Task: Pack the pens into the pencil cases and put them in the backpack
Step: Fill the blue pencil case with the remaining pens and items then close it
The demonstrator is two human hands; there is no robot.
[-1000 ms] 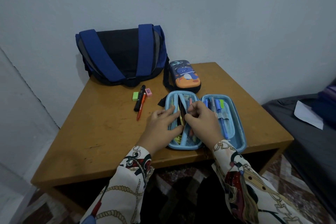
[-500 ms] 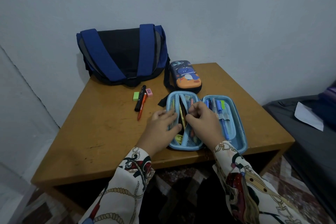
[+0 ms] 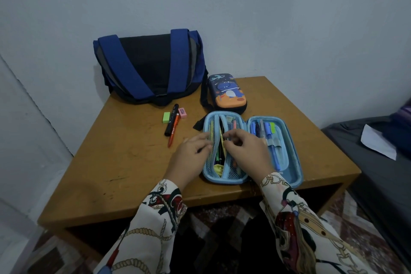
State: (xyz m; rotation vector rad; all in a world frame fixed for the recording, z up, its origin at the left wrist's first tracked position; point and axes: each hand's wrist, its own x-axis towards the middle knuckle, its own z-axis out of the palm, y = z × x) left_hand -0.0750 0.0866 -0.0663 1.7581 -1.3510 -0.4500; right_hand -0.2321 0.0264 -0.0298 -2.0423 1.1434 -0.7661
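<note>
Head view:
Pencil case: open under your fingers.
Left hand: your curled fingers hold its mesh pocket's left edge.
Right hand: your fingertips pinch a yellow pen in the pocket.
Backpack: beyond your fingers, against the wall.

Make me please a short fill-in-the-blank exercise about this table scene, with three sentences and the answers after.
1. The open pencil case has a light ____ rim.
2. The closed pencil case lies to the ____ of the backpack in the picture.
3. Beside the black pen and the orange pen on the table lie a pink eraser and a ____ one.

Missing words: blue; right; green
</note>
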